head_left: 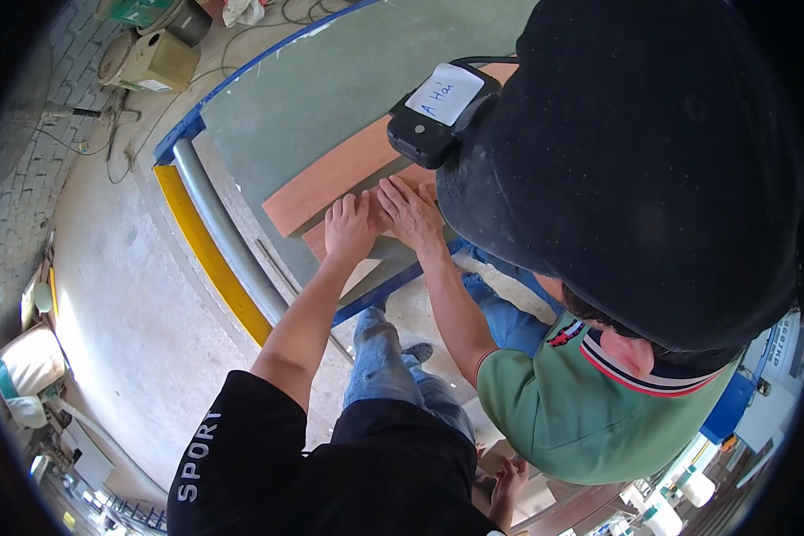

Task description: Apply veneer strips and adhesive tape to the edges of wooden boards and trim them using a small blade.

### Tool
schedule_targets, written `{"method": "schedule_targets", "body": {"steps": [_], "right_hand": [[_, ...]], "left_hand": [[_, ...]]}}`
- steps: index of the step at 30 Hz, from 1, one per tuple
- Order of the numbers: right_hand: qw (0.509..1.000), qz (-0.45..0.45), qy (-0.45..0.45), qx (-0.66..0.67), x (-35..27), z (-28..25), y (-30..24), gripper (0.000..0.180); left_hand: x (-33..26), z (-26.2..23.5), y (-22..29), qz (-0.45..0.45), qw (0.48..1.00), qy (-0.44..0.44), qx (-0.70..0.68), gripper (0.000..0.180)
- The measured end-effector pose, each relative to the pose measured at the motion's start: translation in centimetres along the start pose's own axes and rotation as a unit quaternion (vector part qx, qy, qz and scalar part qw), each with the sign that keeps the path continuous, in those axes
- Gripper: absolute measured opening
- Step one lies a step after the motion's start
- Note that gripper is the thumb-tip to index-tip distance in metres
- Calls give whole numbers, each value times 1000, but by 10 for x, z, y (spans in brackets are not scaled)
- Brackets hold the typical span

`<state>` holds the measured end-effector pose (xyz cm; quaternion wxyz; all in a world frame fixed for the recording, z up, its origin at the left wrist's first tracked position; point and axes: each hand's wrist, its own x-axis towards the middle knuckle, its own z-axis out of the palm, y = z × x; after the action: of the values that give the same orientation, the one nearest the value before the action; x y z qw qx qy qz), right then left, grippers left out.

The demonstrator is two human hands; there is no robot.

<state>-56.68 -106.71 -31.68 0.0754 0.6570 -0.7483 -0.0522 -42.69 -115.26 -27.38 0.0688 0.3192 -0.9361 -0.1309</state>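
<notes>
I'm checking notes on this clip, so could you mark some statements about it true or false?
1. The left hand touches a reddish strip. True.
2. The co-worker's hand beside it leads to a black sleeve. False: it leads to a green sleeve.
3. The co-worker wears a dark cap. True.
4. The tabletop is bright red. False: the tabletop is grey-green.
5. In the picture, a yellow bar lies left of a silver tube. True.

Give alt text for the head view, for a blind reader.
The wearer's left hand and a green-shirted co-worker's hand rest side by side on a reddish board on a grey-green table; the co-worker's black cap fills the upper right.
</notes>
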Motion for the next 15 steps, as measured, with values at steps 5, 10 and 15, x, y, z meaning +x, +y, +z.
{"method": "schedule_targets", "body": {"steps": [5,10,15], "right_hand": [[992,107,5,70,4,-11,-7,48],[967,219,7,134,12,-20,-1,49],[924,329,8,194,17,-30,-12,50]], "left_hand": [[-3,-13,-9,2,1000,-22,-12,48],[-18,-4,-33,25,1000,10,-11,51],[-17,-10,-27,18,1000,-3,22,49]]}}
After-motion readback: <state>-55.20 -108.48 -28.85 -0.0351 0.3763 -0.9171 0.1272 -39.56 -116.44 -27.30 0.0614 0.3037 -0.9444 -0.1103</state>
